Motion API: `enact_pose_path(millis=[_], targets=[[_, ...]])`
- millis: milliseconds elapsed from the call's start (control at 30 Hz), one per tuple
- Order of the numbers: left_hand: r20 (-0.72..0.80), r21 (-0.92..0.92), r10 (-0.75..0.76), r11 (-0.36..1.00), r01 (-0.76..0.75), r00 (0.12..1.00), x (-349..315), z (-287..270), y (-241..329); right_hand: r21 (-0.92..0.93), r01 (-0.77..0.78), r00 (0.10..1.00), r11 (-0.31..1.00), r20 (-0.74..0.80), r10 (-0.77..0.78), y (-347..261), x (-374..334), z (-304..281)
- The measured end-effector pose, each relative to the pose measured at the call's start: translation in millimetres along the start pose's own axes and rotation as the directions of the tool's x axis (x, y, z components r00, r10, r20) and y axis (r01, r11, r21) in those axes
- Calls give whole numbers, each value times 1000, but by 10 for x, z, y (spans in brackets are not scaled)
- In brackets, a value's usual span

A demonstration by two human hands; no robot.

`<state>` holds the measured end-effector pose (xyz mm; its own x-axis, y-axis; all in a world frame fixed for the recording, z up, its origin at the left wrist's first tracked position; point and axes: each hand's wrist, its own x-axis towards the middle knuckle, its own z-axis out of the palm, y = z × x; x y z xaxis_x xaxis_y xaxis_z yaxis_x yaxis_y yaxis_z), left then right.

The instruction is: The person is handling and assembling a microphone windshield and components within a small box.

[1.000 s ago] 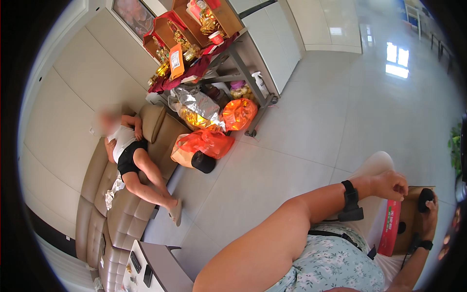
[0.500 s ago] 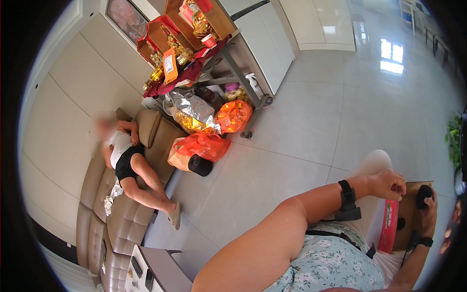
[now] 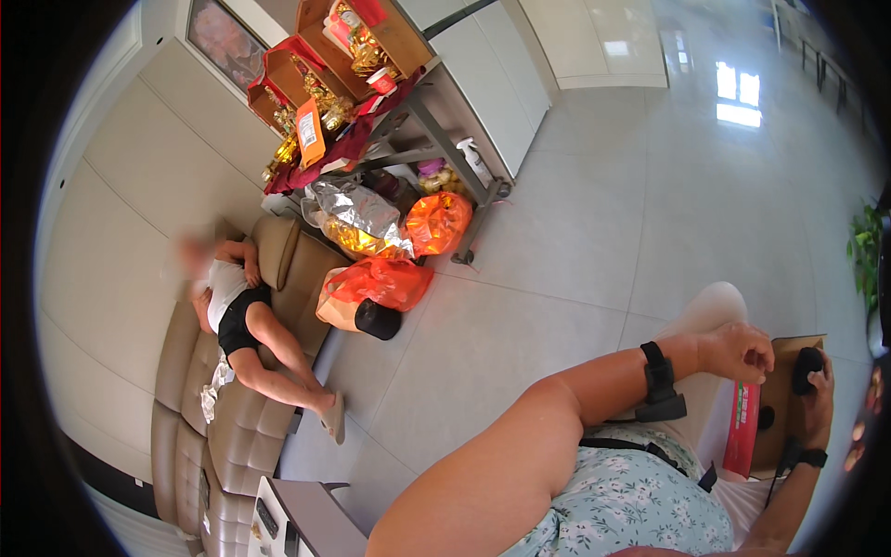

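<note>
In my right hand (image 3: 820,395) is a black rounded object (image 3: 807,370), gripped by the fingers above an open cardboard box (image 3: 789,408). My left hand (image 3: 740,353) hovers over the box's near side with its fingers curled together; whatever lies in them, if anything, is hidden. A red strip with print (image 3: 742,432) runs along one side of the box. Inside sits another dark round piece (image 3: 766,418). The box rests against my lap, beside my light trousers. Black bands circle both of my wrists.
A person (image 3: 243,302) reclines on the brown sofa (image 3: 241,446) at left. Red bags (image 3: 390,281) and a black cylinder (image 3: 378,319) stand on the tiled floor below a table with golden figures (image 3: 320,88). A low table (image 3: 311,520) is at bottom left, a plant (image 3: 865,246) at right.
The room has shifted slightly leftward in view as my head moved. My right hand has tipped the black object a little more upright; my left hand is nearly unchanged.
</note>
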<state>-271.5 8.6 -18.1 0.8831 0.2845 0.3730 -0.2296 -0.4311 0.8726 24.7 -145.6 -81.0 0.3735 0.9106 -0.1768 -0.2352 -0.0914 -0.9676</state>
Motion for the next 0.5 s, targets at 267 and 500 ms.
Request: enact_pose_path(millis=[267,500], targets=[[30,-61,-33,998,34,999,89,1,5,-58,-13,1000,998,-15,12,-228,-187,291],[129,-23,-40,999,43,991,215,52,44,-100,-82,995,992,-70,75,-204,-281,217]])
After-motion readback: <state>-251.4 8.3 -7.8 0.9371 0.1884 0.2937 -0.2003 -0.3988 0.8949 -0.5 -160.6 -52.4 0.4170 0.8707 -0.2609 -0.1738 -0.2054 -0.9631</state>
